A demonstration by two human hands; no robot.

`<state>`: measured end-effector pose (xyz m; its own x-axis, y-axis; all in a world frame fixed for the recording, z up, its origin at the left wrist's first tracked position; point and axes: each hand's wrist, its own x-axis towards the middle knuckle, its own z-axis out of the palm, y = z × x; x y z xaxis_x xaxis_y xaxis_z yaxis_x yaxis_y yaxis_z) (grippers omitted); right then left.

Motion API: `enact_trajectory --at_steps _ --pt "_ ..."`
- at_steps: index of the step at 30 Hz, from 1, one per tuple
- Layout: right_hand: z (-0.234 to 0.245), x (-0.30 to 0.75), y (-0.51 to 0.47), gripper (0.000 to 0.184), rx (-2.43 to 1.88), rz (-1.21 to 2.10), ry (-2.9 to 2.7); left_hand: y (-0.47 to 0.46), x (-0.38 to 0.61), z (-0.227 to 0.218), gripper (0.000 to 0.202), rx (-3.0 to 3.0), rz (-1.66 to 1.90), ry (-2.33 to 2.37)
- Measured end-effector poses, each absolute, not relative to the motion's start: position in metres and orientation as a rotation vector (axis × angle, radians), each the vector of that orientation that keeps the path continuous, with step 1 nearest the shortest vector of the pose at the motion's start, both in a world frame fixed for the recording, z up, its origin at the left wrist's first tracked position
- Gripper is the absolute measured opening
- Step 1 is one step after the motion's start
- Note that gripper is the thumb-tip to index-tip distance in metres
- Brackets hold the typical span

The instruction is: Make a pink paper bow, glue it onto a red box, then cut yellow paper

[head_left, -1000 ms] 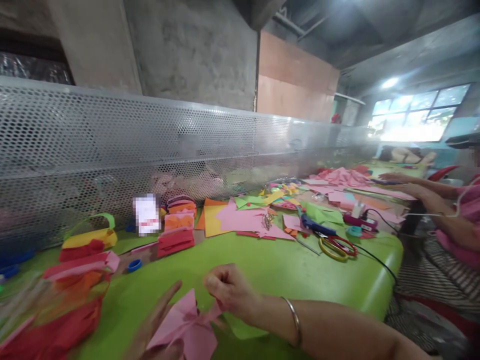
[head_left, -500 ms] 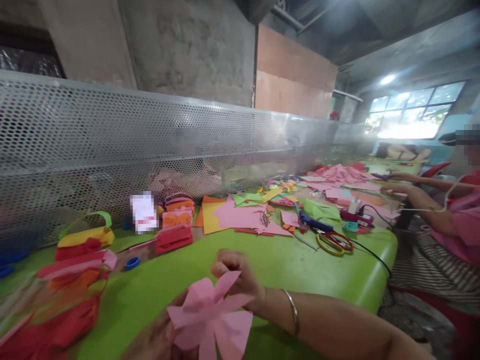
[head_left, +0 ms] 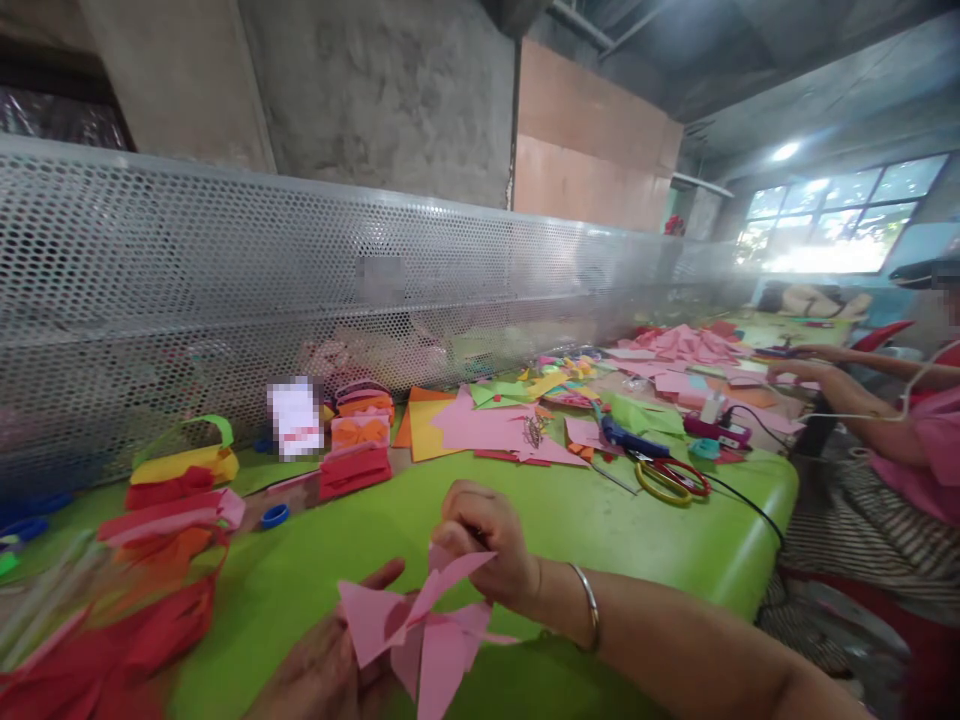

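Note:
A pink paper flower point(head_left: 420, 630) with pointed petals is held low in front of me over the green table point(head_left: 570, 530). My left hand point(head_left: 330, 665) holds it from below, thumb up against the petals. My right hand point(head_left: 487, 545), a metal bangle on its wrist, pinches one upper petal with closed fingers.
Stacks of red, pink and orange folded paper point(head_left: 157, 540) lie at the left, a blue tape ring point(head_left: 274, 516) beside them. Coloured sheets point(head_left: 487, 430), yellow-handled scissors point(head_left: 667, 480) and a glue gun point(head_left: 630, 440) lie further on. A perforated metal screen point(head_left: 300, 290) backs the table. Another person point(head_left: 885, 440) works at the right.
The folded pink piece was opened into a flower and turned; my right hand has shifted its pinch to an upper petal, and my left hand has risen beneath it.

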<state>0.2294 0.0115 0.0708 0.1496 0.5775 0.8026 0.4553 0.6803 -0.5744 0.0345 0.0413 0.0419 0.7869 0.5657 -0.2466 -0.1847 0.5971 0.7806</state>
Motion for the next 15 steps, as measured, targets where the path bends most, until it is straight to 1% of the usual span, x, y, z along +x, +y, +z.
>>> enact_trajectory --at_steps 3,8,10,15 --pt "0.07 0.229 0.012 0.035 -0.931 0.093 -1.489 0.039 0.035 0.051 0.051 0.867 0.565 0.464" --pt "0.067 0.226 0.016 0.034 -1.006 0.109 -1.434 0.025 0.035 0.073 0.064 0.916 0.74 0.564" --pt "0.066 0.225 0.018 0.033 -1.025 0.113 -1.428 0.022 0.036 0.078 0.065 0.905 0.768 0.578" --pt "0.065 0.225 0.024 0.038 -1.108 0.082 -1.434 0.025 0.042 0.075 0.058 0.86 0.881 0.608"
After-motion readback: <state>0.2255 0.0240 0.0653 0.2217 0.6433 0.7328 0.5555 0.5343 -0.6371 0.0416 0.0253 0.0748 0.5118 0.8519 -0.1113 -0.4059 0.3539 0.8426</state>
